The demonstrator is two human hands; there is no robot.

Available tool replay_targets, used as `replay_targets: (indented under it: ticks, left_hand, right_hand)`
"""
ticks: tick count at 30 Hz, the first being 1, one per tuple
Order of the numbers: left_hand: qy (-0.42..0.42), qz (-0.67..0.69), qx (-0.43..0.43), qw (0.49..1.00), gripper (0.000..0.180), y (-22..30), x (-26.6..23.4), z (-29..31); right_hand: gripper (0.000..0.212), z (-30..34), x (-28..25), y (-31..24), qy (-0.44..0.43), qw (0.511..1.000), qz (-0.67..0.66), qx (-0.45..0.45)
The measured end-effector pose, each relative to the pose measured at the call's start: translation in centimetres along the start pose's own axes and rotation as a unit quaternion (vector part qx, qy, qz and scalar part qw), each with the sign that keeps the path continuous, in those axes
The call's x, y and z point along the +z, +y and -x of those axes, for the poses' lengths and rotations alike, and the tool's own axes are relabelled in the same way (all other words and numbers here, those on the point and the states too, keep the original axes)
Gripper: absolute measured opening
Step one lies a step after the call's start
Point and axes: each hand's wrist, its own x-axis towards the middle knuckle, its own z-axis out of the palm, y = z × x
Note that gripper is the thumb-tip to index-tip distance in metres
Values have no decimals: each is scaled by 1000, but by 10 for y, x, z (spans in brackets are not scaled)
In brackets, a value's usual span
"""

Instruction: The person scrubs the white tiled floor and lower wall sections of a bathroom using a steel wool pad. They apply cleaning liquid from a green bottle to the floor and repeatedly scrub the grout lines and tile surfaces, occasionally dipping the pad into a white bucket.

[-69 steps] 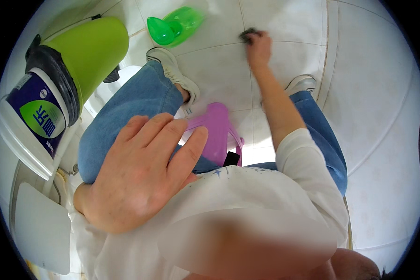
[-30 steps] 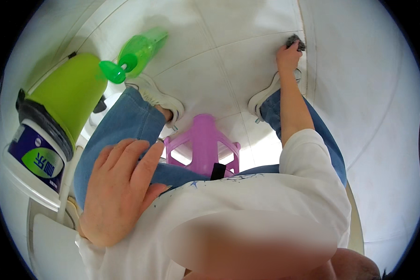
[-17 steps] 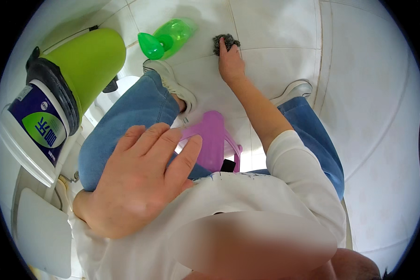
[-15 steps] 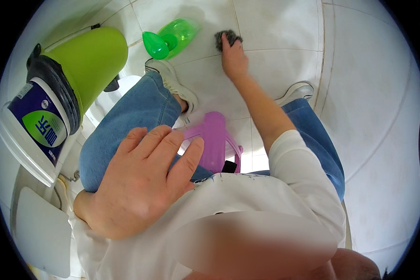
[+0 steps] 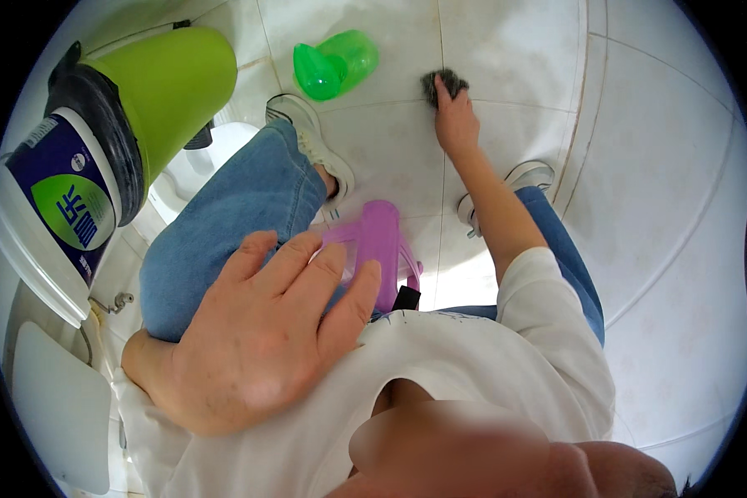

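My right hand [image 5: 457,124] reaches far forward, its fingers closed on a dark steel wool scouring pad [image 5: 445,86]. The pad presses on the pale tiled floor [image 5: 515,54], over a crossing of tile joints. Close to the camera, my left hand [image 5: 257,336] hovers or rests by my bent left knee, fingers spread, holding nothing; whether it touches the knee I cannot tell. Left of the pad is a translucent green bottle [image 5: 353,62] on the tiles. Between my legs shows a purple plastic piece [image 5: 378,241], partly hidden by my left hand and shirt.
On the left are a lime-green bin [image 5: 174,91] with a black bag at its rim and a white bucket [image 5: 62,199] with a blue and green label. A white ceramic fixture [image 5: 178,178] lies behind my left leg. A metal valve [image 5: 118,302] sticks out nearby. A white wall [image 5: 664,166] rises at right.
The view has shifted a little. My right hand has moved the scouring pad slightly right, onto the tile joint. My left hand stays near my knee, fingers still spread.
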Motion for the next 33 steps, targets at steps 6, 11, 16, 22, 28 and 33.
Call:
replay_targets:
  ticks: [6,11,16,22,28,33]
  left_hand:
    - [-7,-3,5,1000,62,0,-2,-2]
    - [3,-21,4,1000,62,2,0,0]
    - [-6,-11,12,1000,63,1,1,2]
    - [-12,-19,6,1000,64,3,-1,-3]
    - [-20,-22,6,1000,65,3,0,1]
    - [-24,-22,0,999,63,5,4,4]
  right_hand:
    - [55,-79,-44,-13,50,999,11,-1]
    - [58,-22,-23,-4,-8,1000,9,-20]
    - [59,-13,-20,-3,-26,1000,9,-1]
    - [54,-82,-45,-15,39,999,23,4]
    - [54,6,-4,-1,-31,999,-6,6]
    - [53,-15,-16,-8,2,1000,-24,7]
